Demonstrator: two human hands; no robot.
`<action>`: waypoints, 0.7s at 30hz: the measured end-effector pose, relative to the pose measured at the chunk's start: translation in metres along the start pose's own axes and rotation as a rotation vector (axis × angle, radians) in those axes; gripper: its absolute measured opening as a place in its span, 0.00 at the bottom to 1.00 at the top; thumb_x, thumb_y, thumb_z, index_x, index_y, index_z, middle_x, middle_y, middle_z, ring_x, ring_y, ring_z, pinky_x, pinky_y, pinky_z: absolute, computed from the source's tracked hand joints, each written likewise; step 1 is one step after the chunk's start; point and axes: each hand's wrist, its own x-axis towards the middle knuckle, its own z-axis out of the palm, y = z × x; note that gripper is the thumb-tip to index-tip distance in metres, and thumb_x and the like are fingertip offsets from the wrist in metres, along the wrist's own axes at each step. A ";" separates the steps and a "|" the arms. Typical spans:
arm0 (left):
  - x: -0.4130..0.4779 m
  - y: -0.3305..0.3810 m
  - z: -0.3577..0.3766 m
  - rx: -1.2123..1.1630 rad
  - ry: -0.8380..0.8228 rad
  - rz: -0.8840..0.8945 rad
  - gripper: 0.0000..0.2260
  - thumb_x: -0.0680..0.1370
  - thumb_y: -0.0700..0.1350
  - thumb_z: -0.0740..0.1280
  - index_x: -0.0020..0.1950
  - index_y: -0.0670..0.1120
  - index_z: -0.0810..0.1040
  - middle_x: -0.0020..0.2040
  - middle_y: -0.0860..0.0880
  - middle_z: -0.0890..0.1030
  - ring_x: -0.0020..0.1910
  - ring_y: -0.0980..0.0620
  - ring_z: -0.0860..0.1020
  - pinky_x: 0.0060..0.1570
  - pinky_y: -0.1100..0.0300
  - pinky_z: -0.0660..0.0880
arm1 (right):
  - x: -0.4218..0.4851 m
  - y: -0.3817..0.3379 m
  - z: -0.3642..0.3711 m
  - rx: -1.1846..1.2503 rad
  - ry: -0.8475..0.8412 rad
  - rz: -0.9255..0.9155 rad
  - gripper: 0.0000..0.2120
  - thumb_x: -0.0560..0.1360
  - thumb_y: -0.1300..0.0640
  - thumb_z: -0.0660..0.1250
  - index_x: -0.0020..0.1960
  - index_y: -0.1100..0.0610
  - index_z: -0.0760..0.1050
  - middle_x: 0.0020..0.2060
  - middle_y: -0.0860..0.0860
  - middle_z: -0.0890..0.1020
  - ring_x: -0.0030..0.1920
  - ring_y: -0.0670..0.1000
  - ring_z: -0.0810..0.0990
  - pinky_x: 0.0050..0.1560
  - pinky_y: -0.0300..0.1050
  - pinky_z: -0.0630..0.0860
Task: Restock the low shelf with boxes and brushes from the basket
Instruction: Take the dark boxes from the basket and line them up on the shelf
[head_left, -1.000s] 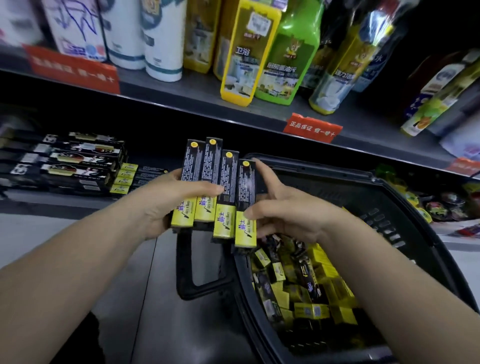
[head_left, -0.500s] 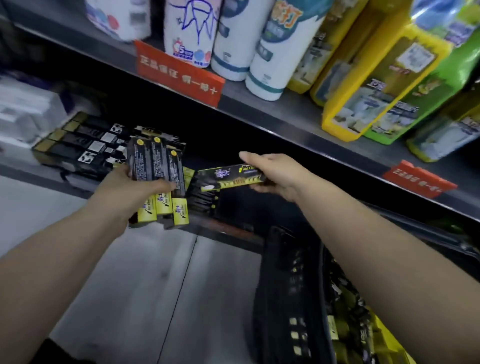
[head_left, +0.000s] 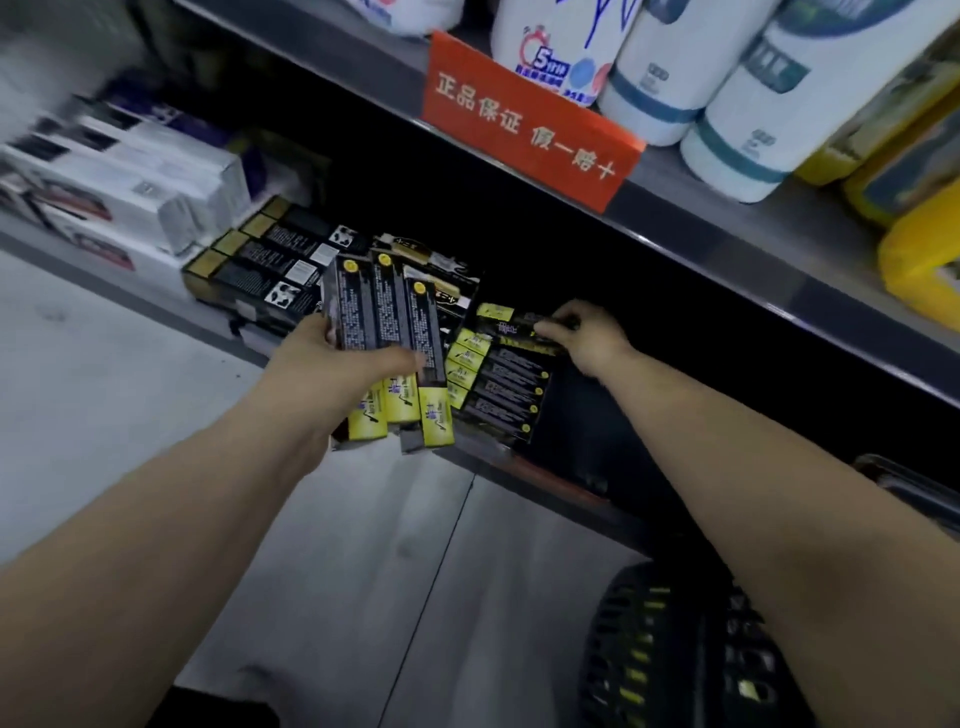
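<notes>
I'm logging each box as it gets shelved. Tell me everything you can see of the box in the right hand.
The box is long, slim, black, with a yellow end and pale print, seemingly cardboard. It lies flat, lengthwise left to right, atop the stack of matching boxes on the low shelf. The right hand pinches its right end, fingers curled over it. It looks closed and undamaged; the print is too blurred to read.

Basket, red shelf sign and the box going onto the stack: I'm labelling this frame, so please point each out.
basket (head_left: 623, 639), head view, its perforated black wall.
red shelf sign (head_left: 524, 119), head view, its middle.
box (head_left: 506, 328), head view, black face left of the right hand (head_left: 587, 338).
</notes>
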 end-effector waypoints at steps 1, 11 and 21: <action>0.001 0.000 0.002 0.000 -0.004 -0.007 0.29 0.65 0.43 0.78 0.63 0.46 0.72 0.52 0.49 0.81 0.49 0.51 0.78 0.37 0.60 0.67 | 0.002 0.000 0.006 -0.003 -0.034 -0.021 0.18 0.75 0.49 0.68 0.59 0.59 0.73 0.53 0.54 0.77 0.48 0.50 0.73 0.45 0.39 0.66; 0.006 -0.002 0.005 0.020 -0.001 -0.026 0.26 0.64 0.42 0.78 0.60 0.47 0.73 0.49 0.50 0.82 0.49 0.49 0.79 0.44 0.56 0.73 | 0.016 0.022 0.007 -0.063 -0.037 0.029 0.16 0.79 0.48 0.61 0.62 0.57 0.70 0.56 0.56 0.76 0.50 0.53 0.73 0.46 0.41 0.66; 0.009 -0.002 0.008 -0.011 -0.021 -0.036 0.27 0.64 0.41 0.77 0.60 0.46 0.72 0.48 0.50 0.81 0.46 0.53 0.79 0.40 0.62 0.70 | 0.006 0.004 0.034 -0.331 -0.339 -0.009 0.26 0.80 0.61 0.58 0.75 0.51 0.56 0.70 0.57 0.66 0.67 0.57 0.69 0.67 0.49 0.68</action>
